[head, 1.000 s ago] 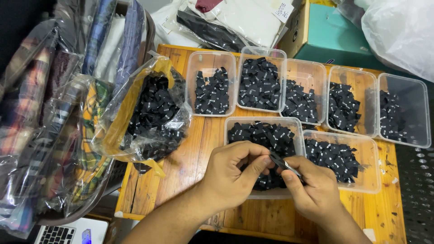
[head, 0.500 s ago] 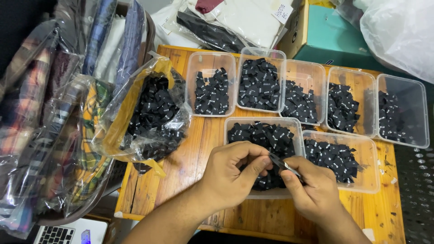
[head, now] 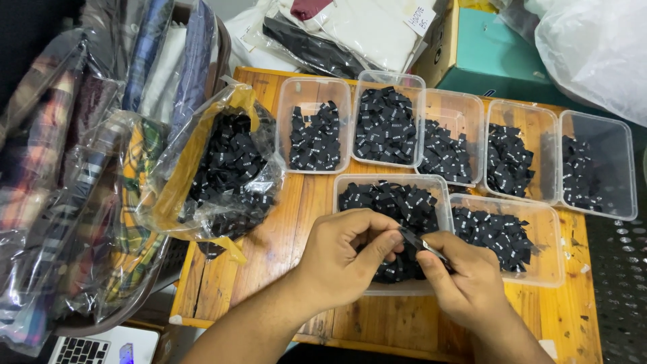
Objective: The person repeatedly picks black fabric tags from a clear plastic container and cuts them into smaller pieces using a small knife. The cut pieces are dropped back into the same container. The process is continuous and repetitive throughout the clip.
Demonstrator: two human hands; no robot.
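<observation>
Both hands, left and right, pinch one small black fabric label above the clear plastic tub on the wooden desk; a loosened pinch would likely drop it among identical labels.

The little fabric labels in front of me are black with tiny white marks. Their tubs are clear plastic. My desk is orange-brown wood with darker grain. The open bag is clear over yellow. To my left the bagged clothes show plaid and stripes; the box is teal.
</observation>
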